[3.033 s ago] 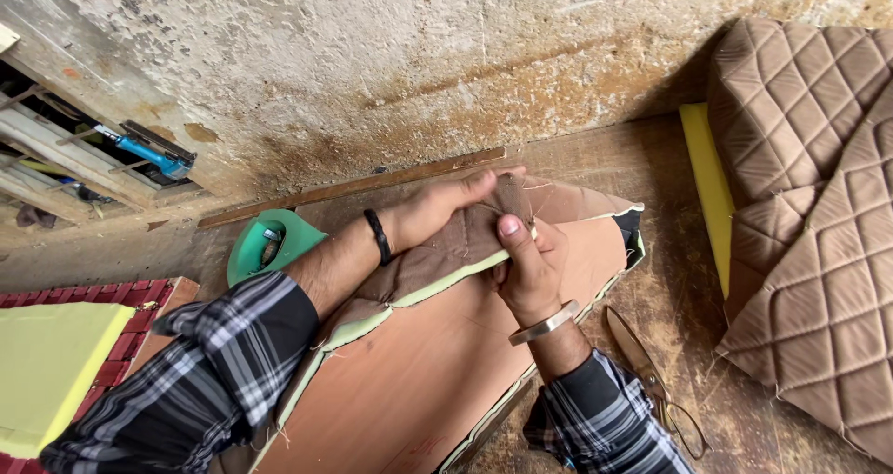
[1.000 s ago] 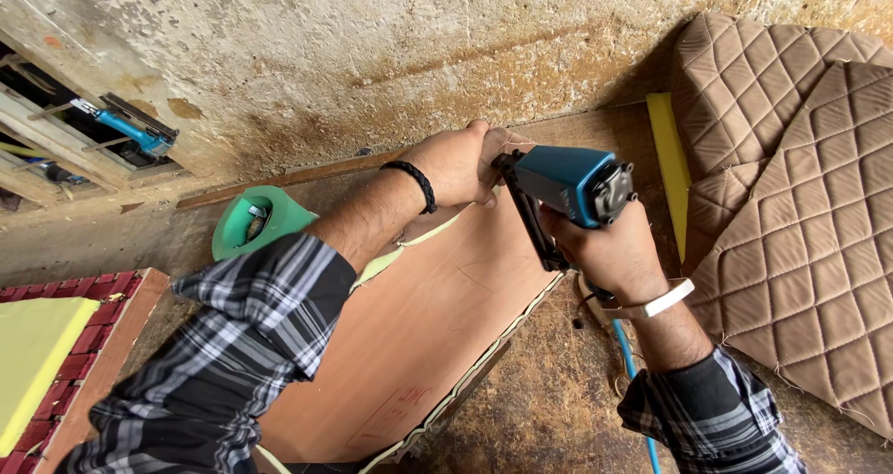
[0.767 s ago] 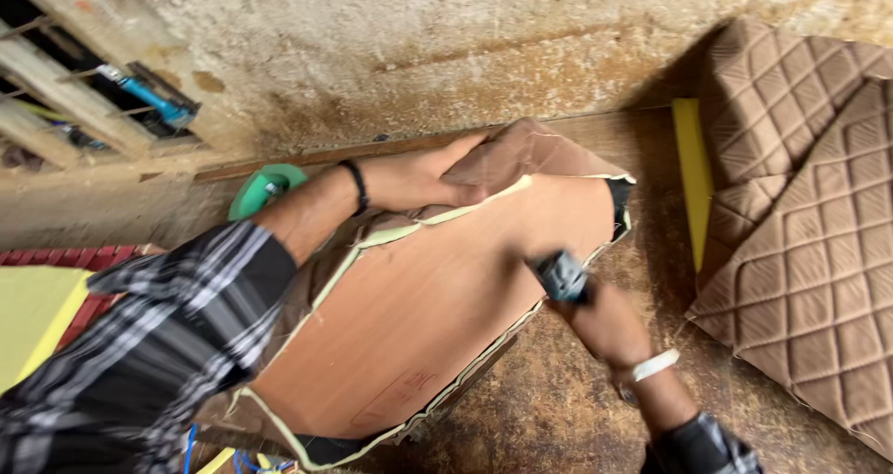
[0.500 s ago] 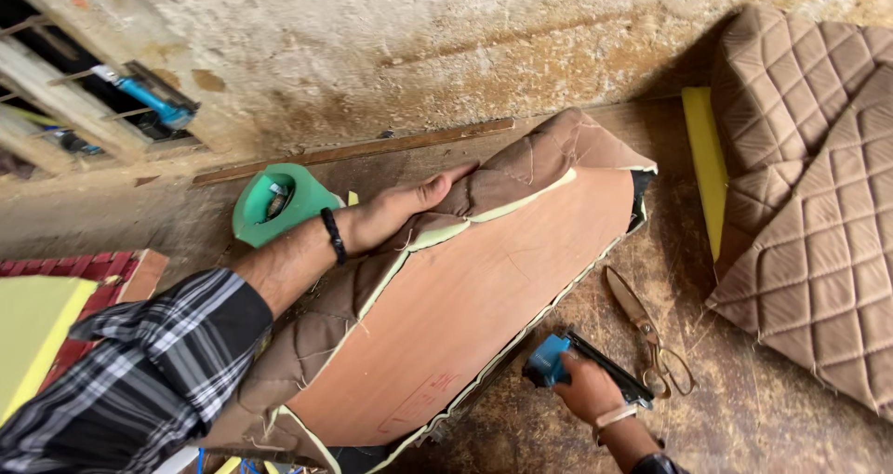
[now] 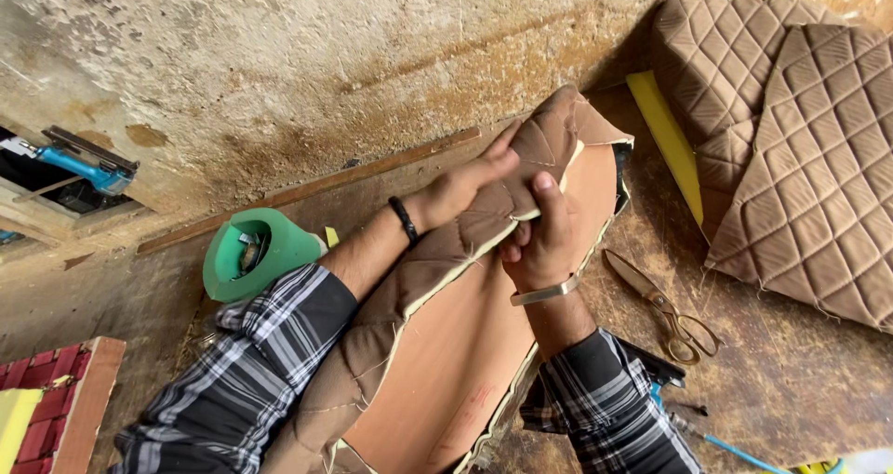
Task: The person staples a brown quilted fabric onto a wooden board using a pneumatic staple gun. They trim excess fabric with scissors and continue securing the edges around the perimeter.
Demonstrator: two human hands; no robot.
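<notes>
A plywood seat panel lies face down on the workbench, with brown quilted fabric and pale foam folded over its left edge. My left hand presses the fabric down near the panel's top end. Beside it, my right hand pinches the fabric edge and pulls it over the board. Both hands touch the same fold. The blue stapler seen earlier is out of my right hand; only a blue hose shows at the lower right.
Brass-handled scissors lie right of the panel. Brown quilted cushions with a yellow foam strip sit at the upper right. A green tub stands left of my arm. A stained wall rises behind; a red quilted piece lies lower left.
My right hand put the blue stapler down at the lower right and came back up to grip the fabric edge. My left hand stayed on the fabric fold.
</notes>
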